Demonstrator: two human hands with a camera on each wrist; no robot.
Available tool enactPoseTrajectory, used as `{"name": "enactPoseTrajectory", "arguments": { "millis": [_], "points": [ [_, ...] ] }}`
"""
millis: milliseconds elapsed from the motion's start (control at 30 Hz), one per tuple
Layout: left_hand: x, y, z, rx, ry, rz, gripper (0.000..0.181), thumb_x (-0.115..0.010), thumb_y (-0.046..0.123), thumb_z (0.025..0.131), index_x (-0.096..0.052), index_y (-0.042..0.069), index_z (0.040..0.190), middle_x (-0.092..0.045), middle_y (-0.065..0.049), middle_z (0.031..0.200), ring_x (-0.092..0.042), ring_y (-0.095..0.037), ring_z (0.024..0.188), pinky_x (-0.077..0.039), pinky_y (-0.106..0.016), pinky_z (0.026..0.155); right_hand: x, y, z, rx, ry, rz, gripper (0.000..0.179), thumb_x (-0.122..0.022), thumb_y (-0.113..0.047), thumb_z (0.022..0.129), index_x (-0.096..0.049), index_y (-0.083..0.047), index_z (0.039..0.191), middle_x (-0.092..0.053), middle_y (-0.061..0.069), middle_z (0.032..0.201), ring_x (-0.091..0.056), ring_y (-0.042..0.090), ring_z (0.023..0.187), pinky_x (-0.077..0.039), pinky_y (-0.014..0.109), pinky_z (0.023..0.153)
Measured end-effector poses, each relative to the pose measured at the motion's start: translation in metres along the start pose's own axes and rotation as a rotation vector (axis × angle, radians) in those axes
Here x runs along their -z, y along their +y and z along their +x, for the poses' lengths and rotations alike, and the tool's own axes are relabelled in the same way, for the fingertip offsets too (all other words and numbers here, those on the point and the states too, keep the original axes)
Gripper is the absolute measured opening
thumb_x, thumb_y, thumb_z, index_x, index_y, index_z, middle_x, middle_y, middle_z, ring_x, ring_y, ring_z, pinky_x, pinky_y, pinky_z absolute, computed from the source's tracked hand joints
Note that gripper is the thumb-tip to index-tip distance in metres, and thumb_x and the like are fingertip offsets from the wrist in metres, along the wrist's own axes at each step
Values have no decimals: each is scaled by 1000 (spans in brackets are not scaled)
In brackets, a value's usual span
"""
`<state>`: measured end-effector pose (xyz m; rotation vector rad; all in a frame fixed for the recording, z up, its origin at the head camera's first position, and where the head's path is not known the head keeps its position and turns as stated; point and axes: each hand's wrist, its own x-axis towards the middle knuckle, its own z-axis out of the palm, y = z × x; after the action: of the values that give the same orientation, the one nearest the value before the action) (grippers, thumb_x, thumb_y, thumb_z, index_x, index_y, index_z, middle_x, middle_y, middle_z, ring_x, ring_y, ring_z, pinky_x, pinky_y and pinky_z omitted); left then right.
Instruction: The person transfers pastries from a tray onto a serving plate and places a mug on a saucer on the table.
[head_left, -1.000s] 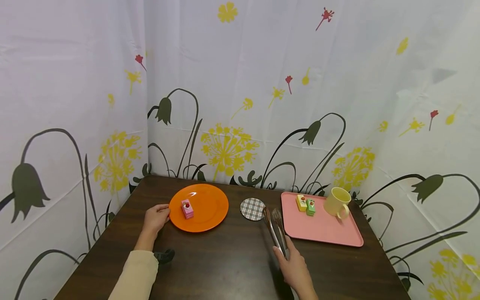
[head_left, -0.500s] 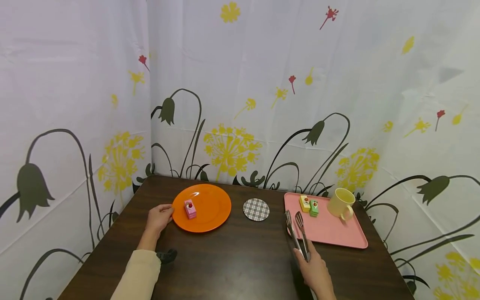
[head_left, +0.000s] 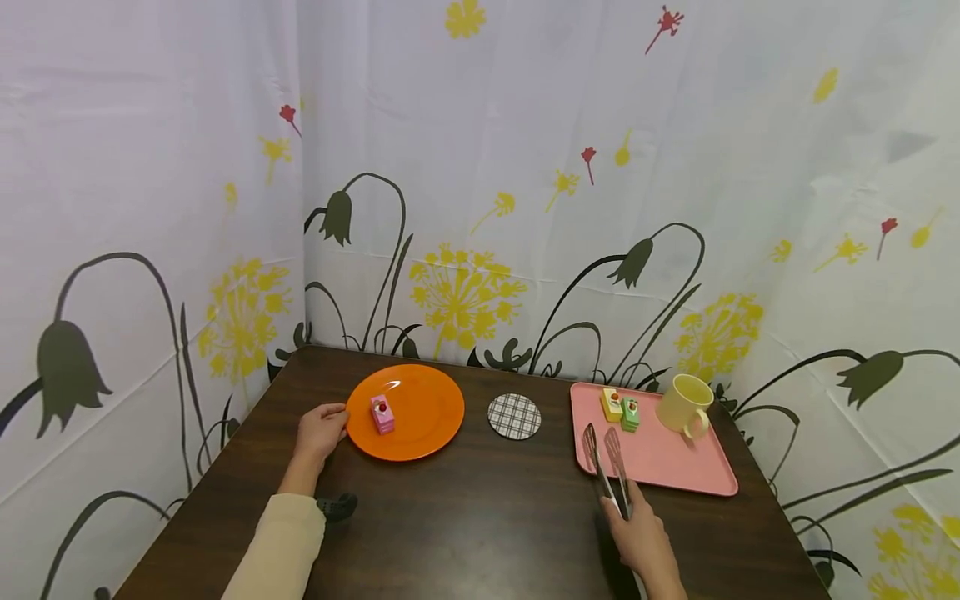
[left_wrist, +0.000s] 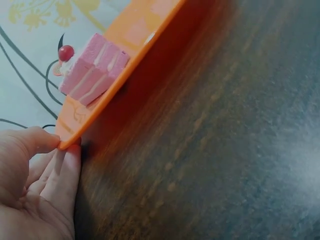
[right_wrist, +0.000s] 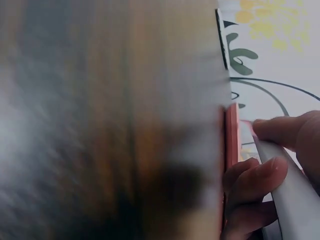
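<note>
My left hand pinches the left rim of an orange plate, thumb on top and fingers beneath, as the left wrist view shows. On that plate sits a pink toy cake slice topped with a red cherry. My right hand grips metal tongs, whose two slotted tips are apart and overlap the near left part of a pink tray. Side by side on the tray, just beyond the tips, are a yellow cake slice and a green cake slice.
A yellow mug stands at the tray's back right, its handle toward the front. Between plate and tray lies a round checked coaster. A flower-print curtain hangs behind the dark wooden table.
My right hand has carried the tongs rightward, from beside the coaster to over the tray's near left part. The left hand keeps its hold on the plate's rim. The view has shifted slightly.
</note>
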<state>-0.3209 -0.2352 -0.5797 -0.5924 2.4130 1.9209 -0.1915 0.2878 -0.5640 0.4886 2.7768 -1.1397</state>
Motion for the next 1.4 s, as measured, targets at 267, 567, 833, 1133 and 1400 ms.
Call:
{"name": "enactPoseTrajectory", "arguments": {
  "millis": [267, 567, 833, 1133, 1400],
  "points": [
    [-1, -1, 3, -18, -2, 67, 64, -55, 20, 110, -31, -6, 163, -53, -38, 151, -62, -47, 133, -49, -50, 115, 8, 2, 5, -10, -18, -27, 82, -61, -43, 107, -25, -1, 167, -65, 32, 109, -66, 23, 55, -56, 37, 53],
    [1, -4, 9, 1, -55, 59, 76, -57, 18, 110, -14, -1, 169, -49, -37, 153, -59, -46, 135, -46, -53, 120, 17, 2, 11, -10, -1, -113, 78, -59, -45, 106, -28, -3, 164, -61, 40, 123, -68, 26, 61, -53, 39, 55],
    [-1, -1, 6, -24, -55, 56, 75, -57, 18, 110, -15, -3, 168, -49, -38, 153, -58, -48, 136, -45, -56, 121, 23, 1, 23, -71, -6, -189, 94, -58, -57, 104, -19, -1, 169, -45, 46, 150, -69, 32, 74, -52, 44, 61],
    [6, -6, 1, -15, -42, 76, 73, -57, 18, 110, -19, -4, 167, -49, -39, 153, -57, -49, 138, -45, -56, 120, 12, 5, 27, -71, -11, -145, 97, -58, -56, 105, -14, 1, 170, -42, 47, 152, -69, 30, 70, -53, 44, 62],
    [3, -11, 6, -19, -46, 56, 69, -58, 17, 109, -24, -3, 166, -50, -36, 152, -60, -46, 134, -48, -54, 118, 19, 2, 30, -73, -26, -149, 97, -55, -55, 107, -10, 2, 170, -38, 48, 154, -67, 24, 57, -55, 53, 72]
  ]
}}
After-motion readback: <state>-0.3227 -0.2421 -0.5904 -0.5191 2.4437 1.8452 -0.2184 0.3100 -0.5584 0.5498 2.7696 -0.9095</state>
